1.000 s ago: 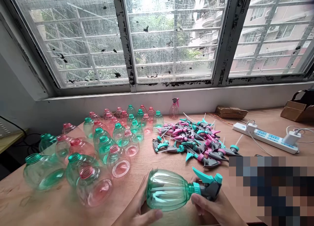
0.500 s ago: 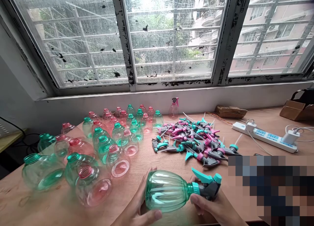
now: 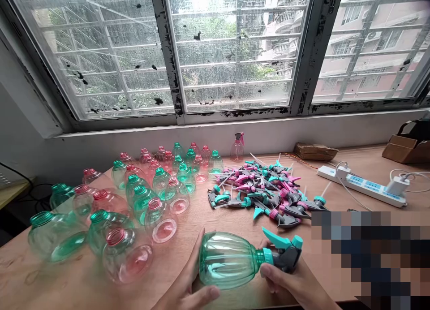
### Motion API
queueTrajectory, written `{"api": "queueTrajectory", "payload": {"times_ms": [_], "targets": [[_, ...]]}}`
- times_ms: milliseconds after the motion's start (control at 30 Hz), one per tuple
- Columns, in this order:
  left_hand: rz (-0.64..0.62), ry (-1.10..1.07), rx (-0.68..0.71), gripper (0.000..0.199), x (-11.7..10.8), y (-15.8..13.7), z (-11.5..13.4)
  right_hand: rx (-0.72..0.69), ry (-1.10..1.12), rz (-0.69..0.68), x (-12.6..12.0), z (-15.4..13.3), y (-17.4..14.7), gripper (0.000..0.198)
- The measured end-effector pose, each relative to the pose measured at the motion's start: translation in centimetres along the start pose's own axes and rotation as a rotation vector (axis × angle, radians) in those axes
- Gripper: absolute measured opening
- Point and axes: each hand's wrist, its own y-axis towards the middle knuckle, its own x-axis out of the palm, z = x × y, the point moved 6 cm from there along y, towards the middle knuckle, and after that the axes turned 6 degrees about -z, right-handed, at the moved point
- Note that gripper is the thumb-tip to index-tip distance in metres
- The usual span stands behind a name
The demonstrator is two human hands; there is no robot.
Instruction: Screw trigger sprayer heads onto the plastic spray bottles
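Note:
A green transparent spray bottle (image 3: 228, 260) lies on its side in the air above the near table edge, its base to the left. On its neck sits a trigger sprayer head (image 3: 285, 254) with a teal collar and lever and a grey body. My left hand (image 3: 188, 278) cups the base end, fingers stretched along the far side and thumb below. At the collar, my right hand (image 3: 289, 278) grips the sprayer head with thumb in front; its other fingers are partly hidden behind.
Several open green and pink bottles (image 3: 164, 229) stand on the left of the wooden table (image 3: 201, 211). A pile of sprayer heads (image 3: 262, 184) lies beyond my hands. A pink spray bottle (image 3: 237, 148), brown package (image 3: 316, 152), power strip (image 3: 363, 184) and cardboard box (image 3: 408, 144) are farther back.
My left fingers have straightened a little along the bottle's base. The bottle and my right hand stay almost where they were; the view has shifted slightly.

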Motion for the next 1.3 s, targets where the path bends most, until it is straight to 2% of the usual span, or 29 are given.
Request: {"api": "queueTrajectory", "payload": {"times_ms": [100,433,633,1033,1200,1300], "targets": [[-0.009,0.008,-0.012,0.092,0.0,0.0,-0.1,0.003,-0.002,-0.007,0.1,0.0,0.0,0.048],[0.004,-0.035,0.001,0.109,0.1,0.2,-0.3,0.008,0.01,0.003,0.1,0.0,-0.1,0.049],[-0.033,-0.002,-0.009,0.091,0.0,0.4,-0.3,0.013,-0.03,-0.013,0.3,-0.4,-0.1,0.046],[-0.012,-0.029,0.027,0.109,0.1,0.3,-0.3,0.01,-0.016,-0.022,0.7,-0.8,-0.1,0.05],[-0.055,0.011,0.032,0.099,0.1,0.3,-0.4,0.021,-0.02,-0.021,1.1,-1.2,-0.2,0.055],[-0.024,0.055,0.021,0.099,0.2,0.1,-0.2,0.008,-0.026,-0.024,1.1,-1.5,-0.3,0.052]]}}
